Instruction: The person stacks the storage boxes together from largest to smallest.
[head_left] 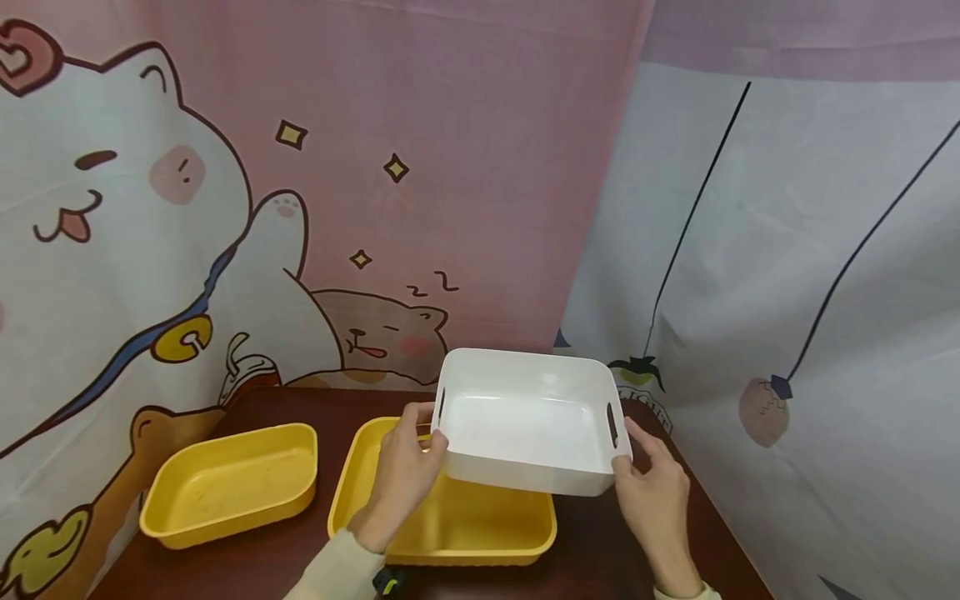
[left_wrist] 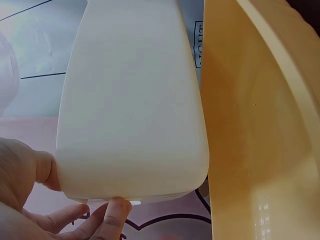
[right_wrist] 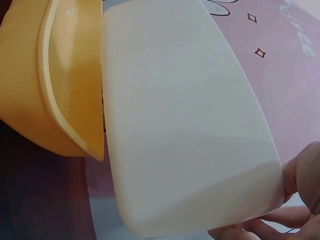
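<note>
A white rectangular bin [head_left: 528,425] with a slot handle in each short end is held up, tilted so its bare inside faces the head view. At its left end my left hand [head_left: 405,467] grips the wall, thumb toward the near side and fingers at the end wall. My right hand [head_left: 656,496] grips the opposite end by the slot handle. Below and behind the bin lies a large yellow tray [head_left: 495,533], partly covered by it in the head view. Both wrist views show the bin's smooth outer wall [left_wrist: 130,100] close beside the yellow tray [right_wrist: 75,80].
A smaller yellow tray [head_left: 232,483] stands at the left of the dark red-brown table [head_left: 600,542]. Behind the table hangs a pink cloth with cartoon cats [head_left: 480,167], and a pale grey cloth [head_left: 825,292] runs along the right side.
</note>
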